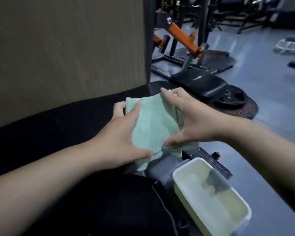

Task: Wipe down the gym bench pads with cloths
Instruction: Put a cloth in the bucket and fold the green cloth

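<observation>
A light green cloth point(153, 123) is held up between both hands in the middle of the view, above the edge of a black bench pad point(58, 126) that runs across the left. My left hand point(121, 138) grips the cloth's left side, thumb on top and fingers behind it. My right hand point(191, 120) holds the right side, fingers over the top edge and thumb under the lower edge. The cloth's bottom corner hangs loose below my left thumb.
A pale yellow tub point(209, 195) of liquid stands at lower right on the grey floor. A second black pad point(201, 84) and weight plates point(235, 101) lie beyond the cloth. An orange-armed machine point(182, 38) stands behind. A brown wall panel point(66, 48) fills the upper left.
</observation>
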The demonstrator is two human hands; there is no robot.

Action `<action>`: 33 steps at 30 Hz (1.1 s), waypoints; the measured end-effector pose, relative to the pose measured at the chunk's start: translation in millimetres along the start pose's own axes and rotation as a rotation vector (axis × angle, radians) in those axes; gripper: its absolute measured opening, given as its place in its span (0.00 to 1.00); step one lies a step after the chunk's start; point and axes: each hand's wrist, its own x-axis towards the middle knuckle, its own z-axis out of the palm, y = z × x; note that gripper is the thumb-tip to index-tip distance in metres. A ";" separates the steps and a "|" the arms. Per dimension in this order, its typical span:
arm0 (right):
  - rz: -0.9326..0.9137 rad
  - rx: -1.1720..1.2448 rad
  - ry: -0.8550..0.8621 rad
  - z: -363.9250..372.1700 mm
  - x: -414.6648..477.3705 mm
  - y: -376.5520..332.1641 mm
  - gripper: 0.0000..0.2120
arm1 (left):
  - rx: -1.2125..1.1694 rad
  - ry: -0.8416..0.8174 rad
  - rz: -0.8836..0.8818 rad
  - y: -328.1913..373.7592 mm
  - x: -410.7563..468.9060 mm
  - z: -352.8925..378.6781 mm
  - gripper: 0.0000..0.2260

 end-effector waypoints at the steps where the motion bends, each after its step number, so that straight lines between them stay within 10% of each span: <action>1: 0.030 -0.003 0.001 -0.9 -11.2 12.6 0.65 | 0.014 -0.036 0.023 8.8 7.8 11.2 0.57; 15: 0.494 0.215 0.092 90.1 -117.3 133.7 0.64 | 0.310 -0.592 0.231 29.0 102.4 157.8 0.51; 33: 1.105 0.457 0.279 293.6 -179.6 124.4 0.59 | 0.709 -1.028 0.575 -30.0 125.7 313.0 0.51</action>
